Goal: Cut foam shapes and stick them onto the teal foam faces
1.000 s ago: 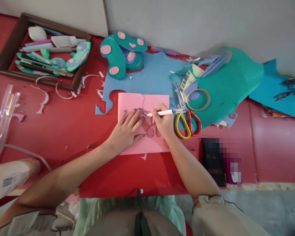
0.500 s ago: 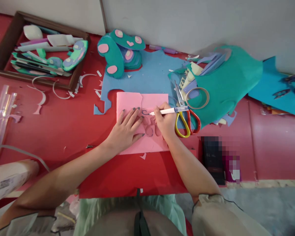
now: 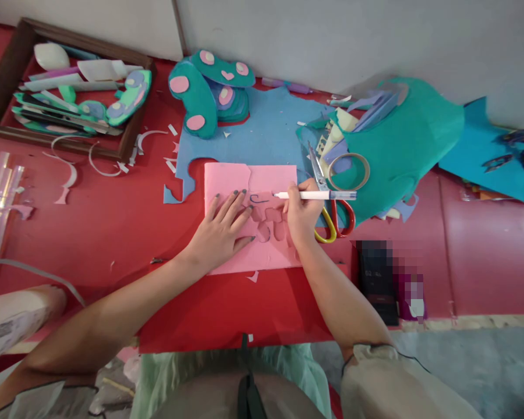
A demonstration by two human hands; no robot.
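A pink foam sheet with several cut-out holes lies before me on the red table. My left hand rests flat on it, fingers spread. Between the fingers of my right hand is a white pen, its tip near the sheet's right part. A dark curved line runs on the pink surface left of the tip. Just right of that hand lie scissors with one yellow and one red handle, partly covered by the hand and pen. Beside them is a roll of tape.
Behind the sheet are a blue foam sheet and teal shapes with pink spots. A large teal sheet lies right. A wooden frame tray holds tools at far left. A black phone lies near the front edge.
My right hand and the pen have moved right, and the dark line on the pink sheet has grown longer toward the right. My left hand stays in place on the sheet.
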